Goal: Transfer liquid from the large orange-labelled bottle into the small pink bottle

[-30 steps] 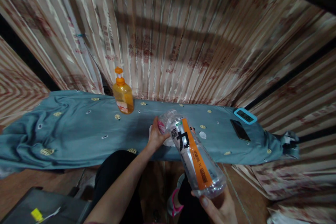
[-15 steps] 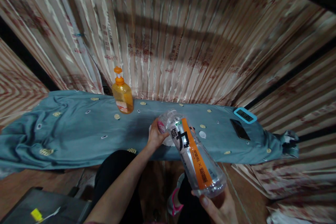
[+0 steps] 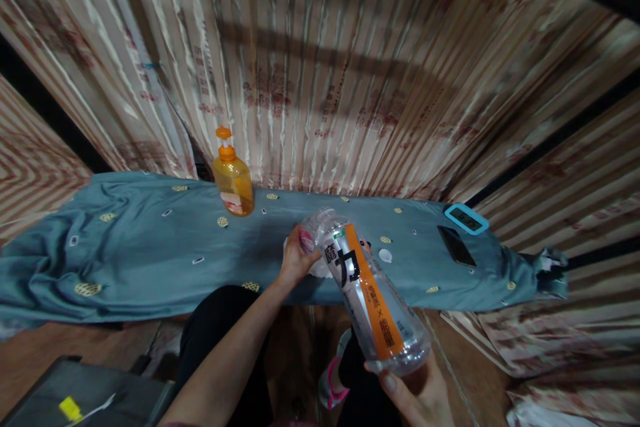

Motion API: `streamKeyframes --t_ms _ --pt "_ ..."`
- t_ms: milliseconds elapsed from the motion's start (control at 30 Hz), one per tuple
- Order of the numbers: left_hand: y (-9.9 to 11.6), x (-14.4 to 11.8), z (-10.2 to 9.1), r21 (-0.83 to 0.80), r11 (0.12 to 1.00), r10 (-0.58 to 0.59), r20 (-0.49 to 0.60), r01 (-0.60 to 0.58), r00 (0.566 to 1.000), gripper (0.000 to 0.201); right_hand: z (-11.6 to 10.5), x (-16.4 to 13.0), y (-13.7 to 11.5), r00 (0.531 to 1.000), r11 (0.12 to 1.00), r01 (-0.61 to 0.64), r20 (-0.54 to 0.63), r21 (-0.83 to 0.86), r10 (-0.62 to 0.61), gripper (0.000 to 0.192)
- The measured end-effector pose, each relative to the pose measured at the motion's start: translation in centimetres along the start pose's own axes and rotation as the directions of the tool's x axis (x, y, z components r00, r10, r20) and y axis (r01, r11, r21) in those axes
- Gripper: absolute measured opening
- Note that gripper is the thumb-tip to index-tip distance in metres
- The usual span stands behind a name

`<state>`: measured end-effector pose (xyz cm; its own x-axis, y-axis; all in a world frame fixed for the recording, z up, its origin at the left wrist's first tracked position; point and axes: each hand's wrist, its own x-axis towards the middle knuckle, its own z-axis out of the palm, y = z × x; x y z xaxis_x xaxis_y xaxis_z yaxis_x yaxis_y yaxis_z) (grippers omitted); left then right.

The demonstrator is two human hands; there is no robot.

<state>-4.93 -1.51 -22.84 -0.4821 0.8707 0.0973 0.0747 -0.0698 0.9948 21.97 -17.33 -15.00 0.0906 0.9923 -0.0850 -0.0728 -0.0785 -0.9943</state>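
A: Start at the left. What stands on the worktop point(image 3: 150, 260)?

B: A teal patterned cloth point(image 3: 60, 267) covers it, rumpled at the left end. An orange pump bottle point(image 3: 233, 180) stands upright near the back edge, close to the striped curtain point(image 3: 320, 67), well apart from both hands.

A: The left hand point(image 3: 295, 259)?

B: Clenched at the neck end of the clear plastic bottle point(image 3: 367, 290), fingers wrapped round the mouth. Something white sits under that hand; possibly a cloth or tissue, but the view is too poor to confirm. The grip looks suited to steadying or working the neck.

A: Where is the bottle itself?

B: Off the worktop, held tilted between the two hands, neck over the front edge, base lowered towards the person's lap. It bears an orange-and-white label and appears nearly empty.

A: The right hand point(image 3: 417, 393)?

B: Grasping the base from beneath, thumb on the wall. I judge it carries the weight while the left works the top.

A: Further right?

B: A small white cap point(image 3: 385, 255) lies on the cloth just beside the bottle. Beyond it, a dark phone point(image 3: 456, 246) and a blue-framed device point(image 3: 466, 219), near each other.
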Motion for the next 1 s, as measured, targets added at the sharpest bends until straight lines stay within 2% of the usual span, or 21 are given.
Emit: streamKeyframes --t_ms 167,567,867,1000 --pt "0.0 0.0 0.0 0.011 1.000 0.010 0.025 -0.010 1.000 0.055 0.2 0.0 0.0 1.000 0.999 -0.022 -0.002 0.026 0.022 0.072" --pt "0.2 0.1 0.0 -0.026 1.000 -0.008 0.003 0.008 1.000 0.061 1.2 -0.4 -0.9 0.997 0.997 -0.034 -0.072 0.073 0.039 0.075" --pt "0.5 0.1 0.3 -0.062 0.998 -0.013 0.001 0.013 1.000 0.058 1.4 -0.4 -0.8 0.997 0.993 -0.041 -0.065 0.107 0.049 0.076" --pt "0.4 0.1 0.2 -0.041 0.999 -0.012 -0.015 0.011 1.000 0.063 1.2 -0.3 -0.6 0.995 0.989 -0.063 -0.074 0.137 0.073 0.076"
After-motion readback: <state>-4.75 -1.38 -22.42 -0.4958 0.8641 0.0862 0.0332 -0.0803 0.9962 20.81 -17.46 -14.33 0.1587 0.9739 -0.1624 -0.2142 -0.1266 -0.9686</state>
